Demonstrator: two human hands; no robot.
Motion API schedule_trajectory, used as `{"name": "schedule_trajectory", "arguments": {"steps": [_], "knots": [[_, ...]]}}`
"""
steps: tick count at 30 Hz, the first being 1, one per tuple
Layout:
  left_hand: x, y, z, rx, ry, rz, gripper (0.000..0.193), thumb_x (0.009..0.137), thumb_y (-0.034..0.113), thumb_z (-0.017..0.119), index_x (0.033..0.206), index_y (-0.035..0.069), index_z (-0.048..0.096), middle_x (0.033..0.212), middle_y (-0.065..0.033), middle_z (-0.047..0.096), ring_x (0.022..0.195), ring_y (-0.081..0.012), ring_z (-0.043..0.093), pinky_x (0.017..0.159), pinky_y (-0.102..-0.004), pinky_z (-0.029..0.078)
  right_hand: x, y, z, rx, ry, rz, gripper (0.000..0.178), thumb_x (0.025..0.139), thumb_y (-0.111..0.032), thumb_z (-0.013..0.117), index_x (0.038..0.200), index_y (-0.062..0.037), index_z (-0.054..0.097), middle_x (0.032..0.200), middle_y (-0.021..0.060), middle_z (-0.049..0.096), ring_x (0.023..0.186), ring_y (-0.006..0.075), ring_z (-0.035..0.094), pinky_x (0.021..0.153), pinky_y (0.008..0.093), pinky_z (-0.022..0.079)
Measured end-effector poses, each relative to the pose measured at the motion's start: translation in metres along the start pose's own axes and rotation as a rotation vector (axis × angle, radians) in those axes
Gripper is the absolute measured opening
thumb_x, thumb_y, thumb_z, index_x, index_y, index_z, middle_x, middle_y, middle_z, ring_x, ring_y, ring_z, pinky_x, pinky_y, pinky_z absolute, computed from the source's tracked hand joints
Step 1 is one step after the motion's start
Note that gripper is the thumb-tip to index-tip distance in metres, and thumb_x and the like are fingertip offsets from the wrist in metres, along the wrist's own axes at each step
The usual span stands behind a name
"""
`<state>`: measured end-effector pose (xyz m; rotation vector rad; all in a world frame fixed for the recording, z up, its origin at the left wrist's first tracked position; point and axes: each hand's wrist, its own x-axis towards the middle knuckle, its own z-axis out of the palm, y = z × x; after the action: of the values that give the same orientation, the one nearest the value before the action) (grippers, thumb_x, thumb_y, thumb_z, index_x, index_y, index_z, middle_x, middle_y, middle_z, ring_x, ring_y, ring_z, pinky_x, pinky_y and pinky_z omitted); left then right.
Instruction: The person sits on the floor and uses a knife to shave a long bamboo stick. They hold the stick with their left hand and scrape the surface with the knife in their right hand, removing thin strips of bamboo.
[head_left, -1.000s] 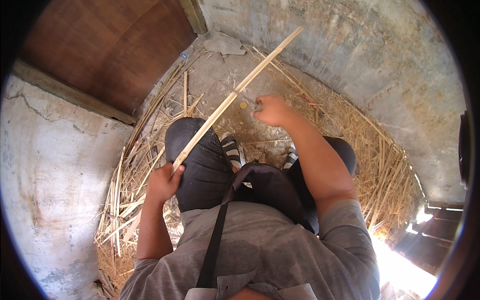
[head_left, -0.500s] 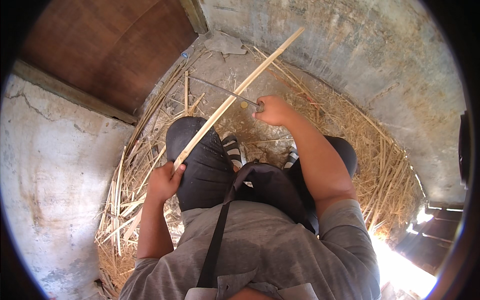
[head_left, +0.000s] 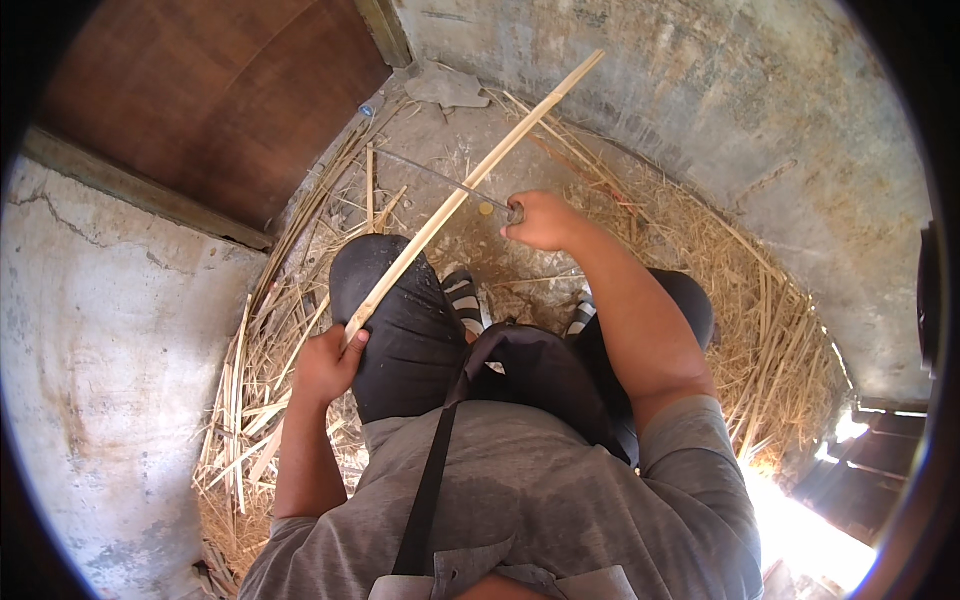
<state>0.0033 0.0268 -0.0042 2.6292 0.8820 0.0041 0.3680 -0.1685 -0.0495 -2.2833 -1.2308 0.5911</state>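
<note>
The left hand [head_left: 328, 362] pinched the wooden strip [head_left: 425, 238] low, likely for steadiness; the right hand [head_left: 541, 220] gripped the knife [head_left: 428, 173] crossing it.

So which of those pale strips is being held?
The long strip in the left hand, crossed by a thin blade; other strips lie loose on the floor.

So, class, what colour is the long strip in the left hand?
The long strip is pale yellow, seen in the head view.

Free gap between knees [head_left: 372, 275], strip [head_left: 430, 230] and thin blade [head_left: 420, 168] crossing beyond
</note>
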Motion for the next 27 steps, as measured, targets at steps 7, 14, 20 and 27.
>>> {"name": "schedule_trajectory", "arguments": {"steps": [7, 14, 20, 27], "knots": [[-0.001, -0.003, 0.003, -0.013, 0.026, 0.019, 0.057, 0.098, 0.052, 0.062, 0.071, 0.001, 0.053, 0.06, -0.0222, 0.057, 0.061, -0.0458, 0.06, 0.056, -0.051, 0.044, -0.003, -0.006, -0.018, -0.014, 0.007, 0.067, 0.051, 0.082, -0.036, 0.076, 0.119, -0.0017, 0.069, 0.114, 0.0248, 0.069, 0.11, 0.0416, 0.065, 0.095, 0.0467, 0.052], [0.0, -0.005, 0.005, -0.007, 0.042, 0.039, 0.058, 0.098, 0.052, 0.061, 0.071, 0.001, 0.053, 0.059, -0.0219, 0.056, 0.059, -0.0458, 0.059, 0.055, -0.0506, 0.044, -0.006, -0.01, -0.005, -0.04, -0.021, -0.015, 0.051, 0.082, -0.036, 0.075, 0.12, -0.0022, 0.069, 0.115, 0.0234, 0.07, 0.111, 0.0414, 0.065, 0.097, 0.0459, 0.051], [-0.001, -0.004, 0.004, -0.028, 0.044, 0.035, 0.058, 0.098, 0.051, 0.062, 0.07, 0.002, 0.052, 0.059, -0.0219, 0.056, 0.059, -0.0456, 0.059, 0.055, -0.0504, 0.043, -0.004, -0.021, -0.001, -0.022, -0.104, -0.072, 0.052, 0.082, -0.036, 0.076, 0.12, -0.002, 0.068, 0.115, 0.0229, 0.07, 0.111, 0.041, 0.065, 0.097, 0.0465, 0.051], [0.0, -0.003, 0.004, -0.016, 0.043, 0.04, 0.058, 0.098, 0.05, 0.062, 0.07, 0.001, 0.051, 0.059, -0.0219, 0.055, 0.058, -0.0452, 0.058, 0.055, -0.0503, 0.043, 0.001, 0.011, -0.013, 0.029, 0.071, 0.1, 0.055, 0.082, -0.037, 0.076, 0.123, -0.0022, 0.068, 0.122, 0.025, 0.068, 0.116, 0.0409, 0.063, 0.1, 0.0455, 0.05]]}}
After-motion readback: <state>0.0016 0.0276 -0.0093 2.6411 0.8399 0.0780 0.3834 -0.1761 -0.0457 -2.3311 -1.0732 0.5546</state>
